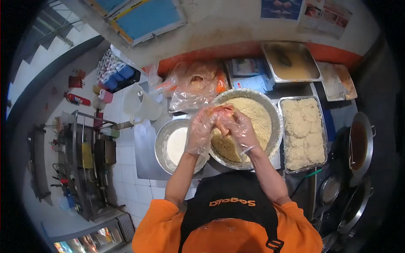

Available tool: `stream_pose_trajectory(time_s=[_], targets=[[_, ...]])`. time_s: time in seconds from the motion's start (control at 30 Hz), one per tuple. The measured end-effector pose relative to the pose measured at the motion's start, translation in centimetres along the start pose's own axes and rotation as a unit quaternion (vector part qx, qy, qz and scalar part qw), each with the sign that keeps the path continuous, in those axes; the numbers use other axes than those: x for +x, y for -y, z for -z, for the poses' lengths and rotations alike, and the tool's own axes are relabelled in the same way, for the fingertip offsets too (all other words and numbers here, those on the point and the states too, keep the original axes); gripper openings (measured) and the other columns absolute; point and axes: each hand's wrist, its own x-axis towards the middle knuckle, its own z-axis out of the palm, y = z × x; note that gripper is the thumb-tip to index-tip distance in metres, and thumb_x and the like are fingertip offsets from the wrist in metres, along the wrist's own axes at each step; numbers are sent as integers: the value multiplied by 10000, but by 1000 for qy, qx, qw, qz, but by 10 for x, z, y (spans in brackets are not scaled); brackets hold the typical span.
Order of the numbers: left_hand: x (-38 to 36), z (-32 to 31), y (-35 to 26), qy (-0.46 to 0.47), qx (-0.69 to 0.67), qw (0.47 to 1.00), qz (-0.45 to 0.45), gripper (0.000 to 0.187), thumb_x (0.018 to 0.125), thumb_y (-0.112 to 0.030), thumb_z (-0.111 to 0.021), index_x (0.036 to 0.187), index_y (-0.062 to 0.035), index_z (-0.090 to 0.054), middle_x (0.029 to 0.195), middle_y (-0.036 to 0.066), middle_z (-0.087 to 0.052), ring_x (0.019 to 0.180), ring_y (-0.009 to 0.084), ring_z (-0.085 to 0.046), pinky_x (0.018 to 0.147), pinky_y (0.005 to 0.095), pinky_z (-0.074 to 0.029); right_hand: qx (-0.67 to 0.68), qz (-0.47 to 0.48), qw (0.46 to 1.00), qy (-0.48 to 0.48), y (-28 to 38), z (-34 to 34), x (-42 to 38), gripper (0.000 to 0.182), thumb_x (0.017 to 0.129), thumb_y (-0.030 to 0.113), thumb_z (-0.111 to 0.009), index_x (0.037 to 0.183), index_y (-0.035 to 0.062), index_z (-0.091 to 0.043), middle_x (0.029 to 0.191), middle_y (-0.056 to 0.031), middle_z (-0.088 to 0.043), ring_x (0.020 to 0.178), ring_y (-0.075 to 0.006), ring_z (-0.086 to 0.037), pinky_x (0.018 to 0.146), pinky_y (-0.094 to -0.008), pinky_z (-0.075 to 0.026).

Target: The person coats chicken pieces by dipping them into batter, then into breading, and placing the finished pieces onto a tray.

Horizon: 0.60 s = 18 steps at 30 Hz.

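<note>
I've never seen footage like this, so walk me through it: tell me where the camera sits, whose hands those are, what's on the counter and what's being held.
There is no machine here. One camera is worn on a person's head and looks down, with a fisheye lens that bends the edges. So you see their orange sleeves, black apron and both arms reaching forward.

The left hand and right hand wear thin clear plastic gloves. Together they hold a pale piece of food above a large round bowl of crumbs.

Left of it stands a smaller metal bowl with white liquid. To the right lies a metal tray of crumb-coated pieces. Behind are plastic bags, a clear jug and another metal pan. A wok sits at far right.
</note>
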Motion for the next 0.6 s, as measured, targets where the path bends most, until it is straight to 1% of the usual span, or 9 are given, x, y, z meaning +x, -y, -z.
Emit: stream_pose_trajectory(time_s=[0.07,0.1,0.13,0.2,0.3,0.47,0.53,0.57,0.6], targets=[[-20,6,1,-27,-39,999,9,302,1004,-192,-640,1231,6,-622,1123,70,-685,981,128,-664,874,262,-546,89,23,996,5,-5,-9,1,426,925,107,-718,1311,-11,-582,1126,-78,-651,967,-120,-626,858,-257,-526],[-27,17,6,-24,-63,996,51,329,995,-165,-647,1269,11,-598,1151,76,-677,1014,134,-660,896,276,-544,29,23,999,-4,-16,-6,3,265,919,106,-725,1135,-19,-636,1063,-69,-661,932,-104,-615,816,-254,-513],[-34,24,7,-23,-88,991,94,365,986,-138,-654,1308,15,-575,1180,82,-669,1048,140,-656,919,290,-543,27,18,999,7,-22,-3,2,265,919,106,-725,1135,-19,-636,1063,-69,-661,932,-104,-615,816,-254,-513],[-46,33,5,-31,-101,991,85,398,966,-127,-679,1321,19,-575,1171,79,-673,1063,145,-653,938,290,-530,-71,19,997,-2,-31,1,0,176,912,111,-735,1002,-8,-640,1029,-69,-671,925,-107,-625,792,-254,-510],[-57,48,2,71,50,994,60,423,944,-107,-676,1325,51,-582,1160,87,-687,1073,151,-650,973,307,-511,-75,81,994,8,-45,-1,4,224,893,125,-763,1035,-10,-653,1018,-72,-685,895,-107,-635,776,-256,-512],[-66,44,3,26,53,990,131,379,960,-139,-682,1286,46,-627,1144,92,-706,1030,131,-664,880,268,-545,-127,-19,988,88,-31,-9,6,336,847,143,-817,1109,-10,-670,933,-62,-710,865,-99,-644,766,-271,-525],[-64,44,5,-50,75,995,30,272,975,-98,-667,1205,48,-680,1042,77,-726,914,118,-683,801,251,-563,-178,31,982,58,-32,-14,9,361,854,45,-775,1179,-2,-627,962,-84,-693,896,-137,-671,766,-272,-544],[-67,48,1,-41,80,996,27,263,984,-102,-653,1193,51,-694,1008,89,-736,899,124,-693,798,257,-569,-163,-29,983,75,-27,-10,7,476,851,45,-775,1281,8,-574,1007,-105,-690,928,-151,-681,773,-281,-557],[-68,52,-3,-42,80,996,28,263,984,-102,-653,1193,51,-694,1008,89,-736,899,124,-693,798,257,-569,-163,-30,983,76,-31,-7,7,476,851,45,-775,1281,8,-574,1007,-105,-690,928,-151,-681,773,-281,-557]])
